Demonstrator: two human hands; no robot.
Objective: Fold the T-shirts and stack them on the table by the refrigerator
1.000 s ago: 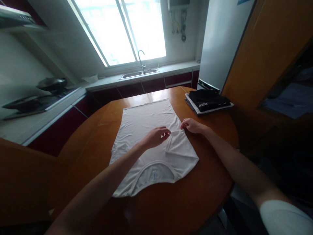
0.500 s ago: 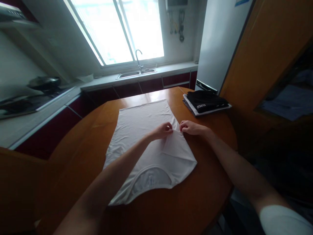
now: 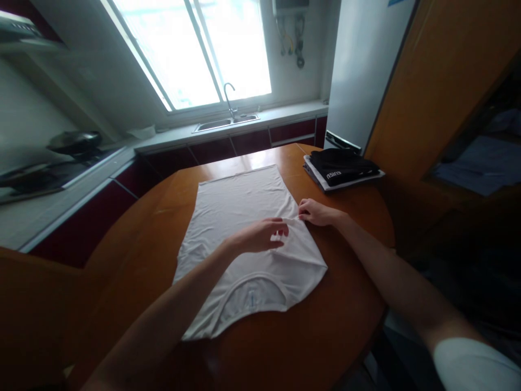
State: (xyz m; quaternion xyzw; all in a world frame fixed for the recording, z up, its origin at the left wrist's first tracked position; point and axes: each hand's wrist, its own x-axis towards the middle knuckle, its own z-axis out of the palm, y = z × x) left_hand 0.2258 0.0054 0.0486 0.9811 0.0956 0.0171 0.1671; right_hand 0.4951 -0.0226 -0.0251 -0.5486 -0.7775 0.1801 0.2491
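Note:
A white T-shirt (image 3: 240,195) lies spread on the round wooden table (image 3: 138,217), its neckline towards me and its hem at the far side. The sleeve on the right is folded in over the body. My left hand (image 3: 264,234) hovers over the folded sleeve, thumb and fingers apart, with nothing between them. At the shirt's right edge, my right hand (image 3: 315,212) pinches the cloth. My left forearm covers part of the shirt's left side.
A stack of folded clothes (image 3: 342,167), black on top, sits at the table's far right. Beyond the table are a counter with a sink (image 3: 226,124), a stove with a wok (image 3: 75,141) to the left, and a refrigerator (image 3: 362,70) to the right.
My left hand has let go of the cloth near the right edge and moved back towards me, its fingers opening. My right hand stays at the shirt's edge.

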